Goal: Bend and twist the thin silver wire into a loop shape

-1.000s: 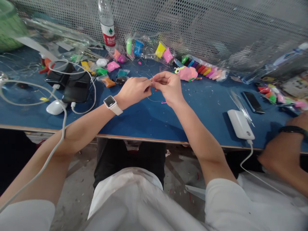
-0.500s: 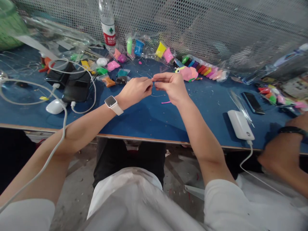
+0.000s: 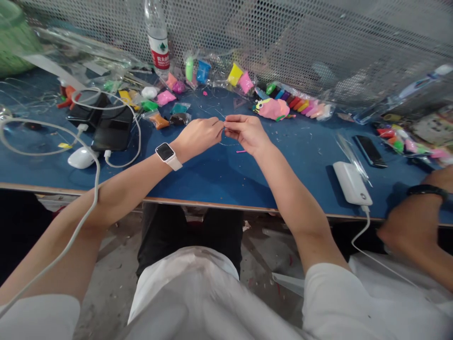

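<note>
My left hand [image 3: 201,134], with a white smartwatch [image 3: 166,153] on its wrist, and my right hand [image 3: 247,132] meet fingertip to fingertip above the blue table [image 3: 219,174]. Both are pinched shut on a thin clear thread [image 3: 218,114] that loops up and down from the pinch. A small pink strip [image 3: 241,151] lies on the table just below my right hand. A pink clay figure [image 3: 273,108] with eyes lies beyond my right hand.
Small bags of coloured clay [image 3: 198,75] and a row of clay sticks [image 3: 304,105] line the mesh screen, beside a water bottle [image 3: 157,38]. Black phones [image 3: 111,127] with white cables sit left; a white power bank [image 3: 352,183] and another person's arm [image 3: 417,222] are right.
Both hands have dropped slightly toward the table and drawn nearer to me, still pinched together on the thread. The other person's arm stays at the right edge.
</note>
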Tool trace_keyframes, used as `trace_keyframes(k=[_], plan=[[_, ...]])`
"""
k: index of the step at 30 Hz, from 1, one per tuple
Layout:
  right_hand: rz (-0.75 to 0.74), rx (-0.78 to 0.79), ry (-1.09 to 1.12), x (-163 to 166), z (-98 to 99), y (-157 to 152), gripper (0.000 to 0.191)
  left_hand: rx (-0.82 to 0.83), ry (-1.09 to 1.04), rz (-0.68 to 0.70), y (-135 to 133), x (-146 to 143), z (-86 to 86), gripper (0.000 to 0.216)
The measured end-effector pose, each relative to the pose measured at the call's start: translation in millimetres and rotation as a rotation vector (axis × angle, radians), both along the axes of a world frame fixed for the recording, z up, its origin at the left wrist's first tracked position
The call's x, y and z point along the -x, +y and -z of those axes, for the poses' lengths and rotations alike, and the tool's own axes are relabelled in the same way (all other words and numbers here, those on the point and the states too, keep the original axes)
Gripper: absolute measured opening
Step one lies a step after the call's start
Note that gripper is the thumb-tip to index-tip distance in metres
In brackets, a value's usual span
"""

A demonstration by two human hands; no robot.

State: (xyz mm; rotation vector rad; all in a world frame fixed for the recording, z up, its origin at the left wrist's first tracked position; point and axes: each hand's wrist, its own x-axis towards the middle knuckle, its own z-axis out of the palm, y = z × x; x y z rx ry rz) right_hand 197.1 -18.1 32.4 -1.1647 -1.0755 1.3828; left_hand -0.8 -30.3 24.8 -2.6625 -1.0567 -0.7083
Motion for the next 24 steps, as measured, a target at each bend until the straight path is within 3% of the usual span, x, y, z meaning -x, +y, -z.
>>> trace_keyframes(k=[17,24], plan=[[-0.011,-0.217,-0.134,-3,0.8,-4,0.026,-0.127,0.121,0.045,4,3,-1.2,0.033],[-0.022,-0.326,-0.215,0,-7.8,-13,0.020,-0.010,-0.001,0.052,3,3,-1.3,0.033]])
